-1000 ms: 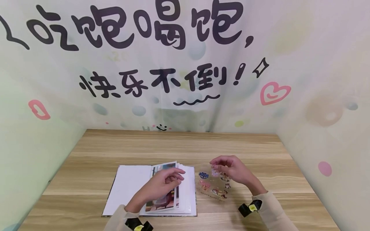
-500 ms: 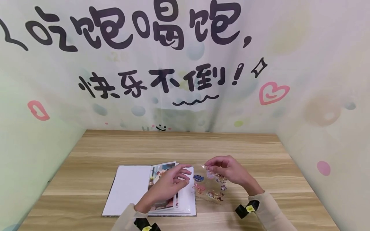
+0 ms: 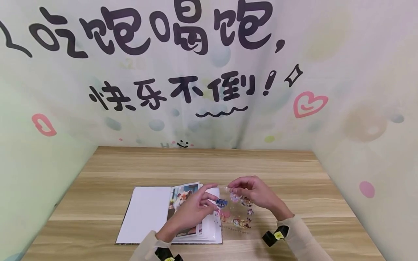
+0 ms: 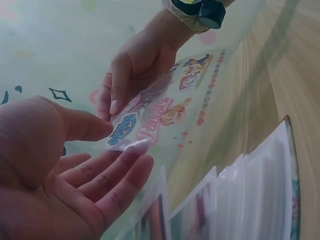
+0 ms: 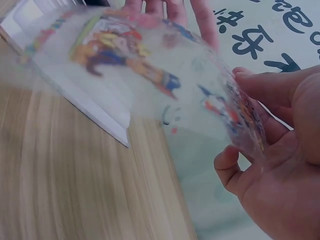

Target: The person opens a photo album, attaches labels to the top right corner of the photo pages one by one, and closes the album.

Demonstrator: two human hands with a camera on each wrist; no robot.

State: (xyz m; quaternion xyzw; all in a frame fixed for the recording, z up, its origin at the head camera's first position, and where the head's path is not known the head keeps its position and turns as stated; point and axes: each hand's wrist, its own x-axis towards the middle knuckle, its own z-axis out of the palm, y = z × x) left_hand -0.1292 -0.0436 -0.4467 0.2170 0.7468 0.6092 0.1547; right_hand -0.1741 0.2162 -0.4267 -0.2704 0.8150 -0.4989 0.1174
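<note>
A clear sheet of cartoon stickers hangs beside the open photo album. My right hand pinches its upper edge between thumb and fingers. Reaching over the album, my left hand has its fingertips at the sheet's left edge. In the left wrist view, one corner of the sticker sheet lies between the spread thumb and fingers of my left hand, with a gap showing between them. The sheet bows in the right wrist view. An animal picture shows in the album, partly hidden by my left forearm.
Both hands work over a wooden table. Behind it hangs a pale printed curtain with large black characters. The album's loose page edges stand up beneath my left hand. Each wrist carries a small black camera.
My right hand has brought the sticker sheet leftward to the album's right edge. My left hand has moved right, and its fingertips now meet the sheet. The album has stayed in place.
</note>
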